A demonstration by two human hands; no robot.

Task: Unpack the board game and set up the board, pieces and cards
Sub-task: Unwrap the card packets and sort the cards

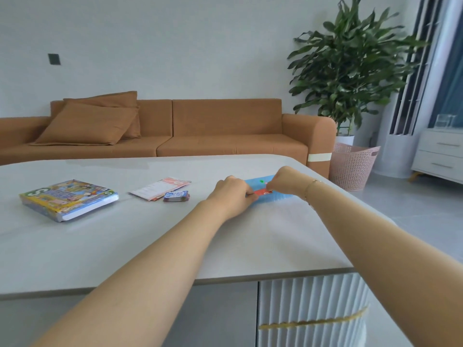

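Note:
A blue plastic tray (276, 195) lies at the right of the white table (125, 246). Over it my left hand (233, 192) and my right hand (286, 179) each pinch an end of a small red card (261, 192). A small green piece (262, 181) sits on the tray's far part. The colourful game box (69, 197) lies at the left of the table. Between box and tray lie folded paper sheets (160, 188) and a small stack of cards (176, 196).
A brown sofa (200, 131) with cushions stands behind the table. A potted plant (350, 71), a pink laundry basket (350, 166) and a white drawer unit (441, 154) stand at the right. The table's near edge runs below my forearms.

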